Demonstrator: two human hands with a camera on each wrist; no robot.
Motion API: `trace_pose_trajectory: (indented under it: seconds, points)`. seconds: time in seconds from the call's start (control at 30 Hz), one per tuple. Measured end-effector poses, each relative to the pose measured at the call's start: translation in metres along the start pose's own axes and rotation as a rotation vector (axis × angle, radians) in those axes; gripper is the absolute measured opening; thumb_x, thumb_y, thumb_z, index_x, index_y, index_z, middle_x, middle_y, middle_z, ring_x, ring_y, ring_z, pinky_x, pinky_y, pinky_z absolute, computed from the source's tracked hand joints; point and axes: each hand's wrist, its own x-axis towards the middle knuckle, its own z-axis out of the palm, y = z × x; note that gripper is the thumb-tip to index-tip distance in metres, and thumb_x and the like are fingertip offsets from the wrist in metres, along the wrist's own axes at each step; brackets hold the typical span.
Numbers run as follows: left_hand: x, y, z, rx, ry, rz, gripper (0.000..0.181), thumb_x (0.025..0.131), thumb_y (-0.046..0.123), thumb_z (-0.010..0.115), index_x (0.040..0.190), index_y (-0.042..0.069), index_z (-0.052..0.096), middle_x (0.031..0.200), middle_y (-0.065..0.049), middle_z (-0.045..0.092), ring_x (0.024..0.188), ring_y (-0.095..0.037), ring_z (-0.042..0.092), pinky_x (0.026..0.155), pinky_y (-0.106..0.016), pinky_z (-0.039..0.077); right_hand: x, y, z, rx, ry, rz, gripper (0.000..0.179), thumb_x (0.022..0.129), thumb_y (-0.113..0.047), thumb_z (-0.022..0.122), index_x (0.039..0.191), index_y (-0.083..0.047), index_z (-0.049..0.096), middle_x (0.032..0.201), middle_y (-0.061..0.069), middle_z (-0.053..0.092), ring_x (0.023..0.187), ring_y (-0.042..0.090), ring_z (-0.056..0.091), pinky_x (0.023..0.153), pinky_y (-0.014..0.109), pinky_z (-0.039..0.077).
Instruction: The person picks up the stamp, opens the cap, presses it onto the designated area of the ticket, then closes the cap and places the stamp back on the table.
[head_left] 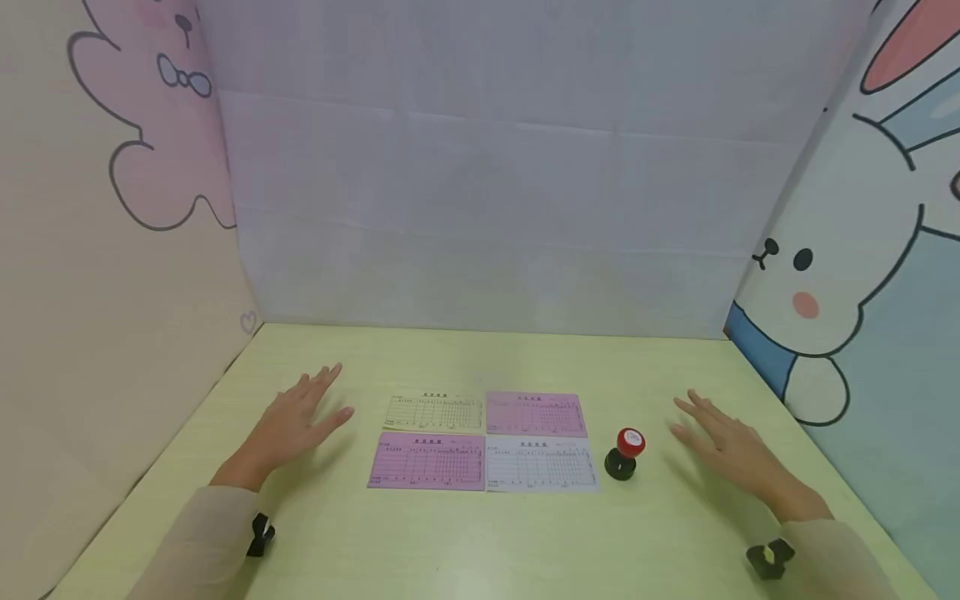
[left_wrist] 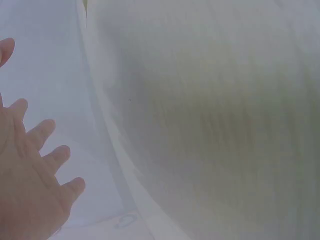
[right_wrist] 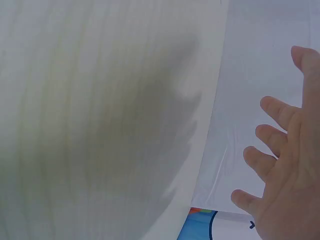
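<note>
Head view: left grip (head_left: pixel 291 427) and right grip (head_left: pixel 729 447) were spread wide, empty, maybe ready; the stamp (head_left: pixel 628 448) near right grip probably needed reaching.

Right hand (right_wrist: pixel 292 175) with fingers fanned out, nice big shadow (right_wrist: pixel 145 125) too

So we've got the hand at the right edge of the view, a bit cropped, fingers spread and pointing left against a pale bluish-white backdrop (right_wrist: pixel 250 60); left of that we see the light tabletop (right_wrist: pixel 65 100) with faint yellowish streaks, the soft finger-edged shadow lying across it; down at the bottom we spot a slice of printed panel (right_wrist: pixel 197 229), blue and white with a thick dark outline.
</note>
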Motion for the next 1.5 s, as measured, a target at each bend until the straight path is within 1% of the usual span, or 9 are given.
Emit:
trace_pose_trajectory:
  seconds: [0.23, 0.43, 0.57, 0.7, 0.87, 1.0, 1.1, 1.33, 1.5]
  points:
    - [0.001, 0.008, 0.005, -0.123, -0.054, -0.024, 0.08, 0.098, 0.06, 0.053, 0.161, 0.02, 0.024, 0.156, -0.019, 0.038, 0.135, -0.046, 0.042, 0.101, -0.072, 0.035, -0.001, -0.015, -0.001, 0.109, 0.019, -0.069, 0.053, 0.104, -0.04, 0.055, 0.143, -0.003, 0.053, 0.152, 0.025, 0.04, 0.135, 0.052, 0.037, 0.099, 0.074, 0.035]
    - [0.004, 0.02, 0.01, -0.207, -0.084, -0.008, 0.078, 0.096, 0.06, 0.056, 0.158, 0.018, 0.032, 0.148, -0.015, 0.05, 0.124, -0.039, 0.056, 0.096, -0.066, 0.044, 0.0, -0.031, 0.0, 0.133, 0.051, -0.109, 0.043, 0.102, -0.036, 0.06, 0.132, -0.005, 0.063, 0.134, 0.017, 0.06, 0.127, 0.044, 0.05, 0.098, 0.067, 0.042]
    - [0.007, 0.028, 0.012, -0.22, -0.093, -0.004, 0.076, 0.096, 0.058, 0.058, 0.157, 0.019, 0.035, 0.144, -0.012, 0.054, 0.122, -0.036, 0.058, 0.096, -0.063, 0.045, 0.001, -0.038, 0.001, 0.124, 0.062, -0.132, 0.04, 0.101, -0.034, 0.062, 0.128, -0.005, 0.065, 0.125, 0.012, 0.066, 0.121, 0.04, 0.057, 0.098, 0.064, 0.045]
    - [0.01, 0.036, 0.014, -0.242, -0.115, 0.007, 0.07, 0.097, 0.053, 0.06, 0.153, 0.016, 0.041, 0.147, -0.009, 0.052, 0.122, -0.035, 0.057, 0.096, -0.062, 0.046, 0.002, -0.043, 0.003, 0.132, 0.053, -0.155, 0.038, 0.1, -0.033, 0.063, 0.126, -0.005, 0.066, 0.122, 0.008, 0.068, 0.117, 0.036, 0.06, 0.095, 0.061, 0.048]
    - [0.015, 0.045, 0.021, -0.266, -0.136, 0.066, 0.063, 0.097, 0.049, 0.062, 0.147, 0.014, 0.049, 0.145, -0.008, 0.053, 0.12, -0.034, 0.059, 0.093, -0.058, 0.049, 0.001, -0.052, 0.006, 0.151, 0.037, -0.185, 0.037, 0.097, -0.034, 0.068, 0.125, -0.009, 0.067, 0.12, 0.003, 0.068, 0.104, 0.027, 0.064, 0.083, 0.055, 0.055]
    - [0.021, 0.056, 0.026, -0.295, -0.154, 0.116, 0.061, 0.097, 0.049, 0.062, 0.145, 0.013, 0.052, 0.143, -0.008, 0.055, 0.12, -0.033, 0.059, 0.094, -0.057, 0.05, 0.002, -0.061, 0.006, 0.12, 0.05, -0.237, 0.039, 0.092, -0.037, 0.074, 0.122, -0.012, 0.069, 0.115, -0.003, 0.069, 0.094, 0.017, 0.063, 0.074, 0.042, 0.055]
    - [0.025, 0.066, 0.027, -0.316, -0.178, 0.133, 0.06, 0.097, 0.047, 0.063, 0.145, 0.013, 0.052, 0.141, -0.01, 0.056, 0.12, -0.032, 0.058, 0.094, -0.057, 0.049, 0.004, -0.064, 0.008, 0.109, 0.054, -0.276, 0.041, 0.089, -0.037, 0.077, 0.12, -0.012, 0.07, 0.11, -0.007, 0.068, 0.09, 0.01, 0.061, 0.07, 0.035, 0.054]
    - [0.032, 0.086, 0.035, -0.313, -0.214, 0.145, 0.056, 0.096, 0.045, 0.064, 0.145, 0.019, 0.053, 0.138, -0.009, 0.058, 0.119, -0.028, 0.058, 0.094, -0.053, 0.05, 0.007, -0.066, 0.012, 0.137, 0.035, -0.329, 0.043, 0.088, -0.034, 0.079, 0.119, -0.006, 0.068, 0.101, -0.015, 0.065, 0.085, 0.003, 0.058, 0.066, 0.028, 0.053]
    - [0.034, 0.096, 0.04, -0.322, -0.239, 0.173, 0.056, 0.097, 0.042, 0.064, 0.145, 0.018, 0.053, 0.139, -0.01, 0.058, 0.119, -0.029, 0.058, 0.095, -0.053, 0.05, 0.007, -0.069, 0.011, 0.162, 0.031, -0.347, 0.04, 0.088, -0.03, 0.079, 0.118, -0.006, 0.068, 0.099, -0.014, 0.064, 0.082, 0.003, 0.058, 0.063, 0.026, 0.052]
